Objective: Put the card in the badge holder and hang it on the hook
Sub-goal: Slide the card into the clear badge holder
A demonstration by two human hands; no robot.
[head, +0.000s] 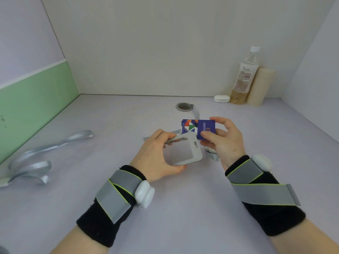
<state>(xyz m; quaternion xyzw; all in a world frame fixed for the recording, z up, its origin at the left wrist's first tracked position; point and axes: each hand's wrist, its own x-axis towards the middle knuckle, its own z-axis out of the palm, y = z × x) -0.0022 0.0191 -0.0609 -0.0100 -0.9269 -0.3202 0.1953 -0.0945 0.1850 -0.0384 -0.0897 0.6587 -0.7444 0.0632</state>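
My left hand (pixel 156 154) grips a white badge holder (pixel 185 151) with a clear window, held just above the table at centre. My right hand (pixel 223 142) pinches a blue card (pixel 194 127) with a coloured pattern, its lower edge at the top end of the holder. Whether the card is partly inside the holder I cannot tell. A grey lanyard strap (pixel 211 154) trails from the holder under my right hand. A silver metal hook (pixel 36 156) with curved arms lies on the table at the left.
A grey strap runs back to a metal ring (pixel 184 106) on the table behind the card. At the back right stand a drink bottle (pixel 244 77), a cream cylinder (pixel 260 87) and a small white case (pixel 222 98). White walls enclose the table; a green panel (pixel 34 103) lines the left.
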